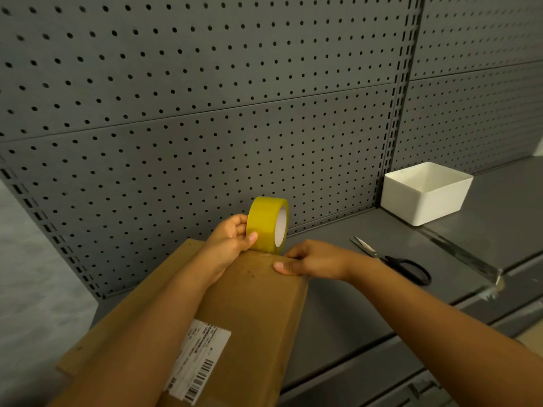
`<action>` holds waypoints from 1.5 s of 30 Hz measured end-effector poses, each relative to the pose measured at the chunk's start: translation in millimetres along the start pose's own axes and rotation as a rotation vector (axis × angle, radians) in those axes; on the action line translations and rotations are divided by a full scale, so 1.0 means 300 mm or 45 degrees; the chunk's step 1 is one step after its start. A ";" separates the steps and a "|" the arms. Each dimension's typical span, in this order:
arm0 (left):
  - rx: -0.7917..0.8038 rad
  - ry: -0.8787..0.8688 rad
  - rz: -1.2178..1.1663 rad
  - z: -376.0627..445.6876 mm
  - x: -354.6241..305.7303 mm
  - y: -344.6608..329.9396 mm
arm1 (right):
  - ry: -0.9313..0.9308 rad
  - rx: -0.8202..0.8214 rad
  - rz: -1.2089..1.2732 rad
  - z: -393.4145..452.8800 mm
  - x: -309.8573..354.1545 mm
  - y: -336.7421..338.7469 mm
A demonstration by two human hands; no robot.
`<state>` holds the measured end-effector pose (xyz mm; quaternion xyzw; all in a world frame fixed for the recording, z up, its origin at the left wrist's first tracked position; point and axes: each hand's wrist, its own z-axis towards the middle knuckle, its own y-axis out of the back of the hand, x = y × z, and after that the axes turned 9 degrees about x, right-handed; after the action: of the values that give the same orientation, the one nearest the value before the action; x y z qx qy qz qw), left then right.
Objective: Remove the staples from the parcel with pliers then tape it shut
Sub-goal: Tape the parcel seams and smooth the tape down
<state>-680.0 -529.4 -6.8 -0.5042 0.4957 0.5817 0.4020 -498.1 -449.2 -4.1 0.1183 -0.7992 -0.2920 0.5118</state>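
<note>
A long brown cardboard parcel [252, 312] with a white shipping label [199, 356] lies on the grey shelf, its far end towards the pegboard. My left hand [229, 239] grips a yellow tape roll [267, 224] that stands on edge at the parcel's far end. My right hand [311, 259] rests on the parcel's far right corner, thumb pressed flat on the top face beside the roll. Small dark holes dot the cardboard near my thumb. No pliers are in view.
Black-handled scissors [393, 262] lie on the grey shelf [367, 304] right of the parcel. A white open bin [426, 195] stands at the back right. A grey pegboard wall [205, 113] rises directly behind. The shelf's front edge runs along the right.
</note>
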 end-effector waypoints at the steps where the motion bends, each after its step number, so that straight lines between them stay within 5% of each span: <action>1: -0.009 -0.020 0.003 -0.002 0.003 -0.003 | -0.009 -0.032 -0.036 -0.003 -0.003 -0.001; 7: -0.028 -0.036 0.053 -0.006 0.006 -0.013 | -0.131 -0.385 -0.222 -0.063 -0.062 0.018; 11: -0.029 -0.034 0.039 -0.009 0.004 -0.010 | -0.507 -0.620 -0.505 -0.126 -0.194 0.081; 16: -0.029 -0.007 0.012 -0.010 0.002 -0.008 | -0.868 -0.554 -0.624 -0.190 -0.313 0.094; 25: -0.038 -0.013 0.020 -0.013 -0.001 -0.010 | -1.018 -0.473 -0.473 -0.200 -0.314 0.092; 32: -0.040 0.007 0.040 -0.012 0.000 -0.007 | -0.914 -0.495 -0.224 -0.189 -0.280 0.085; 36: -0.036 0.010 0.050 -0.012 0.001 -0.007 | -0.608 -0.629 -0.106 -0.162 -0.232 0.081; 45: -0.046 -0.015 0.000 -0.019 -0.002 -0.007 | -0.068 -0.542 0.250 -0.156 -0.107 0.056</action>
<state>-676.9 -534.7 -6.6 -0.5079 0.4828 0.5936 0.3957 -440.4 -436.1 -3.9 -0.0784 -0.7405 -0.4059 0.5298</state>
